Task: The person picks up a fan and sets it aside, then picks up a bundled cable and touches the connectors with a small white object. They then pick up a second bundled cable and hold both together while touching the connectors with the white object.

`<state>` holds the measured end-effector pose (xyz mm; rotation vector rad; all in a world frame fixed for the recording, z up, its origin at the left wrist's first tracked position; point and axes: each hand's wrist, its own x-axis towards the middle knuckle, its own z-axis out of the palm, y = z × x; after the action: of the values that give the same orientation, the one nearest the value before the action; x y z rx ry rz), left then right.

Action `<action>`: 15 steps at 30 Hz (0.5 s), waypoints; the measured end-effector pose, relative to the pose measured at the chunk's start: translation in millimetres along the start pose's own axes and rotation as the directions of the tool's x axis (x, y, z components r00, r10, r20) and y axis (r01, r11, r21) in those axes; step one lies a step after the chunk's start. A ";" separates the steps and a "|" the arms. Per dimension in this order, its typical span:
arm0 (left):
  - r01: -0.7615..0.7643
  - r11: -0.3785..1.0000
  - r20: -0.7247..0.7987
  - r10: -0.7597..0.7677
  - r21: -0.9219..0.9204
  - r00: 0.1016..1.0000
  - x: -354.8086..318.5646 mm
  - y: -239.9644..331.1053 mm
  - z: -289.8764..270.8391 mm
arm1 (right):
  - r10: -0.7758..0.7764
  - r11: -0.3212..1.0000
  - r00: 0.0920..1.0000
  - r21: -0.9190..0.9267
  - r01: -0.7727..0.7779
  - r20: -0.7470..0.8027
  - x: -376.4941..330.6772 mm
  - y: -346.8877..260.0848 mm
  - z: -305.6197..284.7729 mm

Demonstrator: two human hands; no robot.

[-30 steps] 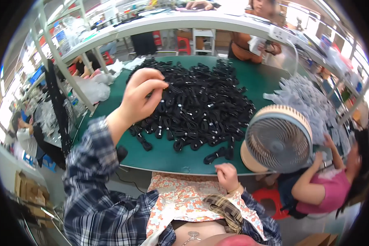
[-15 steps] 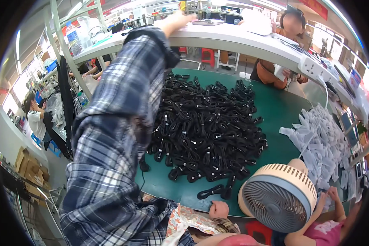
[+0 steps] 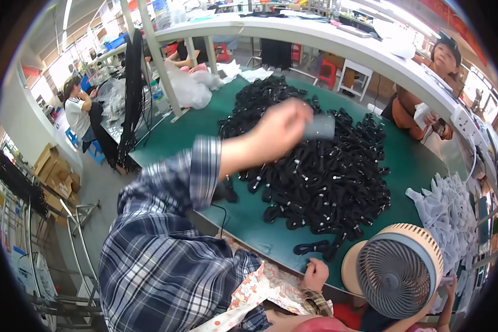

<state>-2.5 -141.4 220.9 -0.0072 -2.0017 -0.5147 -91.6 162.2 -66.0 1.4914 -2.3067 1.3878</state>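
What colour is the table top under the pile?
Dark green table top, clearest in the head view.

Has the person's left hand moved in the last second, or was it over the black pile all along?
Yes. The left hand was down on the pile of black parts; it went up to the white shelf, and now hangs blurred above the pile with a small grey piece.

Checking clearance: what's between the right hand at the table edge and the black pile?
Head view: bare green table only, separating right hand from the pile of black bundled cables.

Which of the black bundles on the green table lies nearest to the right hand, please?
The lone black bundle at the table's near edge, just in front of the right hand. It lies apart from the big black pile, close beside the round fan.
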 end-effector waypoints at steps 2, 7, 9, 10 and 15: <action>0.723 0.648 0.525 -0.540 -0.240 0.658 -90.7 24.6 13.7 | 0.226 0.933 0.968 0.261 -0.247 0.109 10.7 -26.8 -12.4; 0.895 0.217 0.781 -0.437 -0.389 0.445 -211.2 65.7 55.2 | 0.210 0.558 0.860 0.666 -0.495 0.464 48.9 -108.2 -7.5; 0.882 0.209 0.797 -0.380 -0.421 0.470 -225.9 69.5 57.8 | 0.193 0.487 0.860 0.715 -0.502 0.473 48.5 -121.2 1.2; 0.881 0.172 0.797 -0.376 -0.440 0.472 -232.1 68.1 58.5 | 0.175 0.563 0.891 0.700 -0.439 0.419 46.3 -122.8 3.1; 0.901 0.185 0.781 -0.451 -0.391 0.432 -248.3 44.6 47.5 | 0.291 0.484 0.936 0.813 -0.324 0.199 34.1 -95.1 24.0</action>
<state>85.2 -30.6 6.5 0.3264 -1.9536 -2.2939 -28.6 109.7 -2.4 1.1999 -2.0288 2.9070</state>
